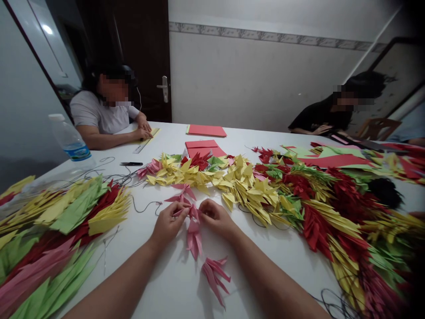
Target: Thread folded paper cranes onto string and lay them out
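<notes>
Left hand (168, 225) pinching pink paper crane (194, 235) at fingertips, right hand (216, 217) just beside, curled, grip unclear; hands apart, crane hanging between, resting on white surface (159, 288), yellow cranes (239, 186) heaped ahead.

Left hand (169, 223) and right hand (215, 217) pinching a strand of pink folded-paper units (194, 235) on a white table (166, 288); a second pink cluster (214, 277) nearer; yellow, red and green folded paper (245, 190) farther; black thread (146, 204) left.
</notes>
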{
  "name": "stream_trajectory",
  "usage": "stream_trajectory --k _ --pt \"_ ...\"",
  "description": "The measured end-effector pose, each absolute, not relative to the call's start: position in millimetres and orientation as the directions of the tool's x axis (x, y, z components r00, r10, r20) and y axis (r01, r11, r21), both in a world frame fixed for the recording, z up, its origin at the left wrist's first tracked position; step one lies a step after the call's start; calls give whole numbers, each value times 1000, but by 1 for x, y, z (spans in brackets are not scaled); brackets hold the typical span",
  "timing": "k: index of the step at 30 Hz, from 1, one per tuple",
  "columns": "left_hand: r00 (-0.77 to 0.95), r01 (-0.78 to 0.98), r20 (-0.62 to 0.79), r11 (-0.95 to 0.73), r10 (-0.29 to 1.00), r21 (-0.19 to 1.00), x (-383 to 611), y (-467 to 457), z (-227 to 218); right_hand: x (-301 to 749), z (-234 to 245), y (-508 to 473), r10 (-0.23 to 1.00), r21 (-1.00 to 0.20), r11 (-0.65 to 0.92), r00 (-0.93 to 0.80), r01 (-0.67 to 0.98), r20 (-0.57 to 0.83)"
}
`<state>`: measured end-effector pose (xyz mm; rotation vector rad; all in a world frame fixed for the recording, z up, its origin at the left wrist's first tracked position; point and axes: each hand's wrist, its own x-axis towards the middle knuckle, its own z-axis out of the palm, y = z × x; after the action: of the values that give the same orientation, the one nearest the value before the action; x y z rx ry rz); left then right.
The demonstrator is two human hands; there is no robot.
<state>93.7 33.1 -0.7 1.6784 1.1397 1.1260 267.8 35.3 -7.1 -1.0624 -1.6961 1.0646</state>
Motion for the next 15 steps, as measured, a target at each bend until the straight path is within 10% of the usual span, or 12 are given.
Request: stream_trajectory --k 15 --pt "251 63 150 -170 956 983 93 38 -1 262 -6 37 973 -974 210 -115 84 200"
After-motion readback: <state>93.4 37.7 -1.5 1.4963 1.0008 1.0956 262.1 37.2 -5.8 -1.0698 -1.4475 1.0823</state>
